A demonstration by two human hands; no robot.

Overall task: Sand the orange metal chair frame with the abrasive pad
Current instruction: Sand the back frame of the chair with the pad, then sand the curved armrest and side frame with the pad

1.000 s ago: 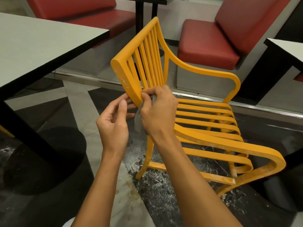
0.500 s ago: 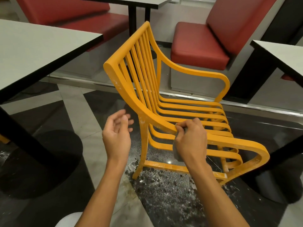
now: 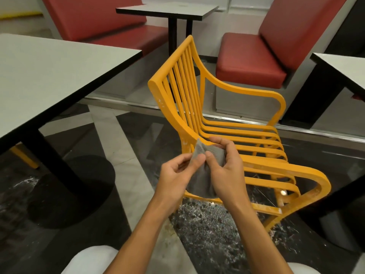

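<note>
My right grip point(image 3: 227, 175) has lifted the pad point(image 3: 200, 184) off the chair point(image 3: 286, 169). My left grip point(image 3: 175, 175) has joined in, and both now pinch the pad just in front of the chair's rear leg. Sanding is paused; I'm probably refolding for a fresh face.

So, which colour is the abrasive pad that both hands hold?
Grey, with a fine mesh texture: abrasive pad, best seen in the head view.

Dark glossy floor point(image 3: 110, 246) under orange chair frame point(image 3: 262, 169) (pale dust point(image 3: 207, 224) beneath)
</note>
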